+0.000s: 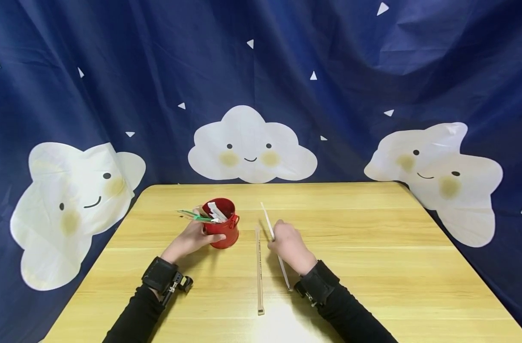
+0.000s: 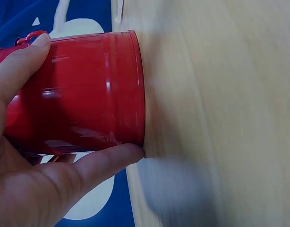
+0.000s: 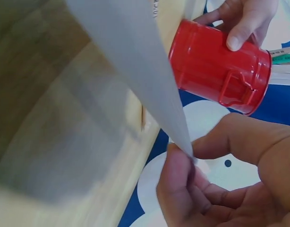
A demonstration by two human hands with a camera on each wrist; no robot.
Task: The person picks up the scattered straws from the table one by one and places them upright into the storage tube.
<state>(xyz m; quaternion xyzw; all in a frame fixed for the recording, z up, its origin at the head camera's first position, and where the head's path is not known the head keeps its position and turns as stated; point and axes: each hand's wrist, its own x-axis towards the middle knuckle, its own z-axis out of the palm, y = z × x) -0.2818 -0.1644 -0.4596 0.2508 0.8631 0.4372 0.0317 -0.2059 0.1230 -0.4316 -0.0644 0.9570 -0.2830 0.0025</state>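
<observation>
A small red metal bucket (image 1: 224,233) stands on the table at left of centre. My left hand (image 1: 193,239) grips its side, with the thumb across its wall in the left wrist view. Green strips (image 1: 194,216) and white strips (image 1: 217,212) stick out above the bucket's rim. Over the table, my right hand (image 1: 288,243) pinches a long, flat white strip (image 1: 285,273) between thumb and fingers. In the right wrist view this strip (image 3: 140,66) slants up and away from the fingertips. Between both hands lies a long, narrow clear-looking strip (image 1: 259,274) with small dark print along it.
The pale wooden table (image 1: 394,262) stretches to both sides, its far edge against a dark blue curtain (image 1: 166,57) with smiling clouds. A black wrist camera mount (image 1: 160,275) sits on the left wrist, another (image 1: 318,285) on the right.
</observation>
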